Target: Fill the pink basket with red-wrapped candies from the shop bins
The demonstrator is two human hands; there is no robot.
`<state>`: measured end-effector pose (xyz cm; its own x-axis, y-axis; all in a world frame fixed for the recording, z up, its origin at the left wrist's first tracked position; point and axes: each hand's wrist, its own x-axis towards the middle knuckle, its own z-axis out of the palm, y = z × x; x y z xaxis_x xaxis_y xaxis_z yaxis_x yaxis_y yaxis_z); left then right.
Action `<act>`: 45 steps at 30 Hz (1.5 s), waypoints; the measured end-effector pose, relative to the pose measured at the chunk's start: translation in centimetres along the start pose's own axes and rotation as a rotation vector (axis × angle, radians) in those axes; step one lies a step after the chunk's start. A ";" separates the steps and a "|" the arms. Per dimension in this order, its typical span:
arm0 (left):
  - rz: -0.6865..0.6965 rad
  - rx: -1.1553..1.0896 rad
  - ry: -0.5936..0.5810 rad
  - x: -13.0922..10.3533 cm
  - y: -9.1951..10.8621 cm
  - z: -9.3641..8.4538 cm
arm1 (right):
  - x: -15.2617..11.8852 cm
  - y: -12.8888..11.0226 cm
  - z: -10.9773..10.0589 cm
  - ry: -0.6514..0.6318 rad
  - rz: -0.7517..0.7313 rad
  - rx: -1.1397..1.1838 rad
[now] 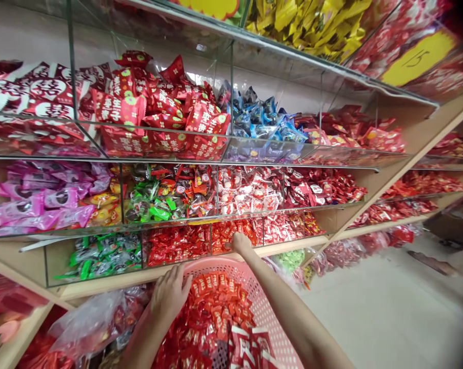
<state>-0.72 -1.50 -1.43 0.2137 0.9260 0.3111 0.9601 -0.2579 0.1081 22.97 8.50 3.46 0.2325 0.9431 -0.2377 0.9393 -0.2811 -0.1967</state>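
My left hand (172, 288) rests at the left rim of a pink perforated plastic basket (275, 302), its fingers stretched out and the thumb apart. Inside the basket lie many red-orange wrapped candies (216, 292), with larger red-and-white packets (250, 346) on top near me. My right hand (240, 242) reaches over the basket to the front of a low shelf bin of red-orange wrapped candies (225, 233). Its fingers are curled closed; what they hold, if anything, is hidden.
Clear-walled shelf bins hold large red packets (162, 107), blue packets (264, 120), purple packets (42, 200) and green-wrapped candies (104, 253). A wooden shelf edge (293, 247) runs behind the basket. Clear plastic bags (96, 318) lie below at left. At right, another person's hand (431, 262) shows above pale floor (369, 302).
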 end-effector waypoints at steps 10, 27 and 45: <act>-0.010 0.015 0.026 -0.2 -0.1 0.1 | 1.5 -0.7 1.3 -0.108 0.013 -0.013; -0.006 -0.003 0.030 -0.1 0.1 -0.2 | 2.4 -0.4 0.2 -0.218 -0.055 -0.092; -0.020 -0.031 0.002 0.0 0.1 -0.2 | 0.9 -0.4 -1.1 -0.197 -0.142 -0.087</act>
<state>-0.70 -1.58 -1.25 0.1942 0.9307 0.3101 0.9581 -0.2478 0.1437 23.13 9.70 4.40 0.0511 0.9169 -0.3958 0.9793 -0.1238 -0.1603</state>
